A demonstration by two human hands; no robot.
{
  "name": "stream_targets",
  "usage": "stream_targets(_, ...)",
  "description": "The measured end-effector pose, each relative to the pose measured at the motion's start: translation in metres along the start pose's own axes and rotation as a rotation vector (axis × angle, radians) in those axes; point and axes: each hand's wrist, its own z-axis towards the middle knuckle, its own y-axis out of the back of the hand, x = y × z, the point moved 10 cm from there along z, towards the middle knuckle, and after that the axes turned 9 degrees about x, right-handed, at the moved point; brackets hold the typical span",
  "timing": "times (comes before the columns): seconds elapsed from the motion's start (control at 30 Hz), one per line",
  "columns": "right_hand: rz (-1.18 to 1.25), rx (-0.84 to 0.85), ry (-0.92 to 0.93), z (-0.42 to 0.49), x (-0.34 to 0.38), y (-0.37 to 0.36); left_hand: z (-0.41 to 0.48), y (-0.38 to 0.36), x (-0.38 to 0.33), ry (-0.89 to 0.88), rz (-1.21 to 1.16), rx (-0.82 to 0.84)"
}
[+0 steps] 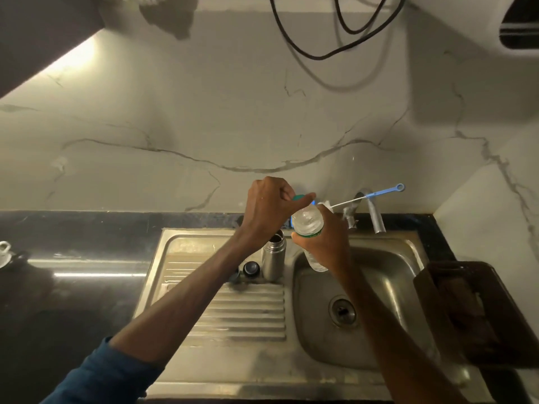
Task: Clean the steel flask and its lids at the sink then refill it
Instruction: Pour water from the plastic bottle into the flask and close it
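The steel flask [273, 259] stands upright and uncapped on the sink's drainboard [248, 310], beside the basin. Two dark lids [251, 268] lie just left of it, one partly hidden behind my left forearm. My right hand [326, 243] grips a clear plastic water bottle [309, 228], held above the basin's left edge. My left hand [269, 204] pinches the bottle's green cap [298, 198] at the bottle's top, above the flask.
A blue-handled bottle brush [376, 196] leans against the tap [374, 217] at the back of the basin [358, 287]. A dark brown tray [472, 313] sits on the basin's right edge. Black countertop [73, 287] stretches left, with a white cup [4, 249] at its far edge. Cables hang on the wall.
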Motion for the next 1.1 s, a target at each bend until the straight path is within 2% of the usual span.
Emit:
stream_targets(0.3, 0.020, 0.259, -0.088, -0.003, -0.028, -0.028, -0.009, 0.007, 0.049, 0.152, -0.067, -0.095)
stream_targets(0.53, -0.202, 0.515, -0.073, -0.001, -0.034, -0.043, -0.029, -0.026, 0.123, 0.408, -0.050, 0.179)
stream_targets(0.77, -0.530, 0.588, -0.062, 0.019, -0.036, -0.049, -0.032, -0.043, 0.128, 0.418, -0.090, 0.236)
stream_targets(1.1, -0.705, 0.676, -0.053, 0.032, -0.041, -0.060, -0.034, -0.045, 0.134, 0.406, -0.051, 0.219)
